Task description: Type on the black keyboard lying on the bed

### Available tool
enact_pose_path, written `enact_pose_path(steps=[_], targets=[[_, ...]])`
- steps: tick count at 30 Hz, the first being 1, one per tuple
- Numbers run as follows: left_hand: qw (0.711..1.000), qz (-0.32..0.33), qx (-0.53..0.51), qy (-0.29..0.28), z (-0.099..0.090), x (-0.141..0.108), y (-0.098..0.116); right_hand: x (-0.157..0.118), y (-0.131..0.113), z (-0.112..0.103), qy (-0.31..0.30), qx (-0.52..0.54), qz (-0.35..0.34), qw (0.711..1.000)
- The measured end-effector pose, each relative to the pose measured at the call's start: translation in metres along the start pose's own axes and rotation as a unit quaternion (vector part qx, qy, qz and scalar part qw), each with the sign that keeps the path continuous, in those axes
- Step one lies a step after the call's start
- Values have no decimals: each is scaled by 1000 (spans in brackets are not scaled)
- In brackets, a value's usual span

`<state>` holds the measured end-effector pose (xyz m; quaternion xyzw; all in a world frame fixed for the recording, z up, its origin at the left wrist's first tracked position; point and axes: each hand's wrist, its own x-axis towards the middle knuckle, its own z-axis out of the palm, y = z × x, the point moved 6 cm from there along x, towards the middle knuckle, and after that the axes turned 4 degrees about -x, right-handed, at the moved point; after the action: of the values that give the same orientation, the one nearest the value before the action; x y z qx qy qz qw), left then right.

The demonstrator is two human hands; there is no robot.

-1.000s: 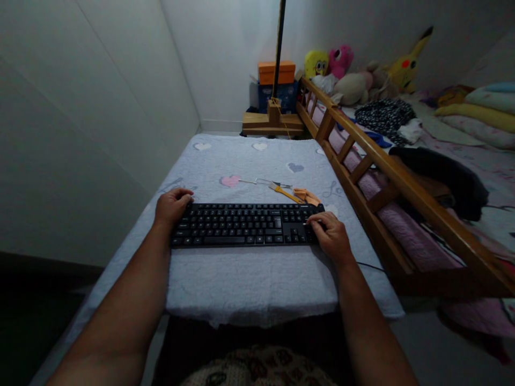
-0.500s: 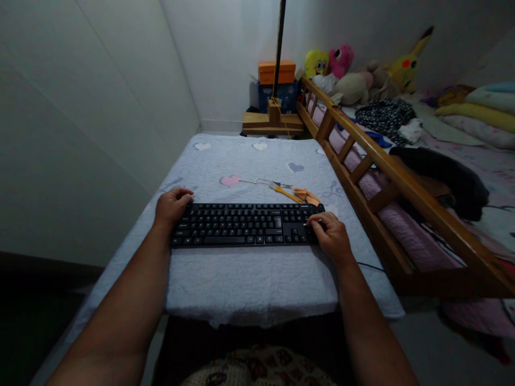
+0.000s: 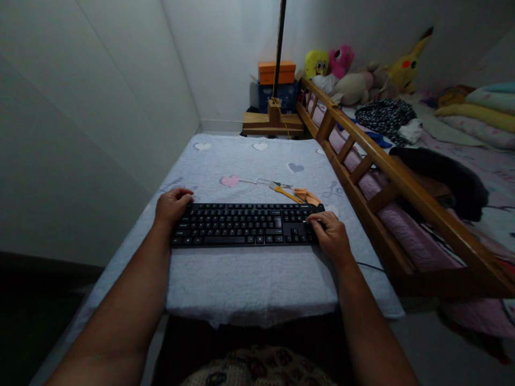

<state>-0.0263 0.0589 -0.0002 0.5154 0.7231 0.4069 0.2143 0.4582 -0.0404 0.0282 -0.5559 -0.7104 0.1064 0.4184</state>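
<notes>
A black keyboard lies flat on the cloth-covered table. At its upper left corner, my left hand is closed against the edge, with fingers and thumb drawn together on it. My right hand is pinched over the number keys at the right end. A small pale-tipped thing, perhaps a swab, pokes out from its fingertips; most of it is hidden. Behind the keyboard lie a yellow-handled brush, a thin metal tool and a crumpled orange cloth.
A wooden bed rail runs along the table's right side, with plush toys and bedding beyond. At the back stand a wooden base with a dark pole and an orange box. A black cable trails at the right.
The pale tip at my right fingertips has shifted very slightly up over the keys. My left hand and the keyboard have stayed in place.
</notes>
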Motion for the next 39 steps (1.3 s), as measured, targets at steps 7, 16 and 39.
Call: enact_pose_path(steps=[7, 16, 39], targets=[[1000, -4, 0, -3, 0, 0, -1, 0, -2, -1, -15, 3, 12, 1000], [1000, -6, -1, -2, 0, -1, 2, -1, -3, -1, -23, 6, 25, 999], [1000, -1, 1, -2, 1, 2, -4, 0, -4, -2, -11, 5, 16, 1000]])
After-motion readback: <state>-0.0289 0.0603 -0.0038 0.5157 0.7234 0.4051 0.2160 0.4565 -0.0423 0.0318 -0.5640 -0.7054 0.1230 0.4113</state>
